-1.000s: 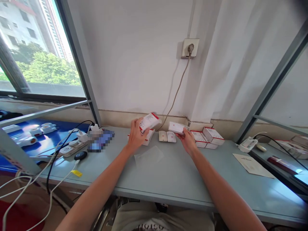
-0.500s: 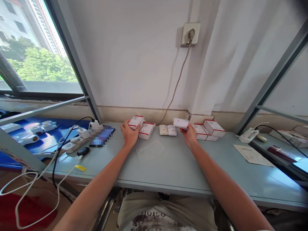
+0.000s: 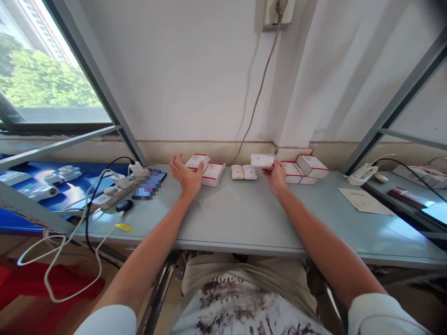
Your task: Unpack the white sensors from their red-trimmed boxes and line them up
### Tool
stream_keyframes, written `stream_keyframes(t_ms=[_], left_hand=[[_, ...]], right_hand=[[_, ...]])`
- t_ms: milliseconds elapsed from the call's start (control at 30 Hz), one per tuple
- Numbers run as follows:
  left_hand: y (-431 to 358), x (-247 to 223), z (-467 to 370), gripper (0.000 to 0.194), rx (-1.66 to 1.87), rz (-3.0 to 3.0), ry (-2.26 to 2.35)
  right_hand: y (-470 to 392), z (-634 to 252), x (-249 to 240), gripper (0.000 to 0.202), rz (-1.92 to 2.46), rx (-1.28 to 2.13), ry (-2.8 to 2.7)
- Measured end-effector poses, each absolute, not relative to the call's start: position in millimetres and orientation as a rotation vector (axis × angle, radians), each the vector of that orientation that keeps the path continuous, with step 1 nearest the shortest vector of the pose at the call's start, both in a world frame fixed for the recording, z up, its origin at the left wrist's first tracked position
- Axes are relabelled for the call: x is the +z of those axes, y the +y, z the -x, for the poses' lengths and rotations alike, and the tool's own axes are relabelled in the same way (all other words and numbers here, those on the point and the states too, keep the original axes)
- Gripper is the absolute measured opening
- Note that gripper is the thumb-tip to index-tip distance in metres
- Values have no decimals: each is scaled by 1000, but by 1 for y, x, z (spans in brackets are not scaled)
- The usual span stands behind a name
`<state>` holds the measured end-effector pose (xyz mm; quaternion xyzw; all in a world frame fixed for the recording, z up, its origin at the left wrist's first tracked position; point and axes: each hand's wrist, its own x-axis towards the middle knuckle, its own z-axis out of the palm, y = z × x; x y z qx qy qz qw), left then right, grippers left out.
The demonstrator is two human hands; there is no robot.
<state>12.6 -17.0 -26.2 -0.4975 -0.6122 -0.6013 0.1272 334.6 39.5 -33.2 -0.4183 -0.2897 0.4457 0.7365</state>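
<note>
My left hand (image 3: 188,178) is open, fingers spread, beside a small white and red box (image 3: 197,161) at the back of the table. Another such box (image 3: 213,172) stands right next to it. My right hand (image 3: 276,176) grips a white box (image 3: 262,161) by its right end, held above the table. Just left of that, two small flat devices, one cream (image 3: 238,172) and one white (image 3: 250,172), lie side by side. Several white and red boxes (image 3: 312,165) are grouped to the right of my right hand, some stacked.
A phone (image 3: 149,185), a power strip (image 3: 111,195) with cables and a round black object (image 3: 124,206) are at the left. A paper sheet (image 3: 365,201) and a white adapter (image 3: 362,174) lie at the right. Clear film (image 3: 223,197) rests mid-table.
My left hand has let go of the left box and opened, and that box now rests beside its neighbour. My right hand still holds its box. The view has tilted downward.
</note>
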Motion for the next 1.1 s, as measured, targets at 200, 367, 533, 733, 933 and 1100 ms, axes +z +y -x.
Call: stream_keyframes(t_ms=[200, 367, 533, 733, 933, 1100], left_hand=[[-29, -10, -49, 59, -1395, 2085, -1169], [-28, -20, -82, 70, -1054, 2462, -1059], [-30, -27, -76, 66, -1157, 2461, -1041], [-38, -25, -68, 65, -1277, 2559, -964], [-33, -32, -66, 74, -1327, 2564, -972], [-32, -28, -65, 70, -1317, 2477, -978]], right_hand=[[22, -309, -35, 41, 874, 1025, -999], [-2, -278, -35, 50, 797, 1107, -1216], [-14, -273, -29, 50, 787, 1090, -1263], [-21, -278, -18, 57, 775, 1117, -1270], [-27, -279, -14, 52, 722, 1271, -1356], [-17, -284, -18, 50, 859, 1075, -1401]])
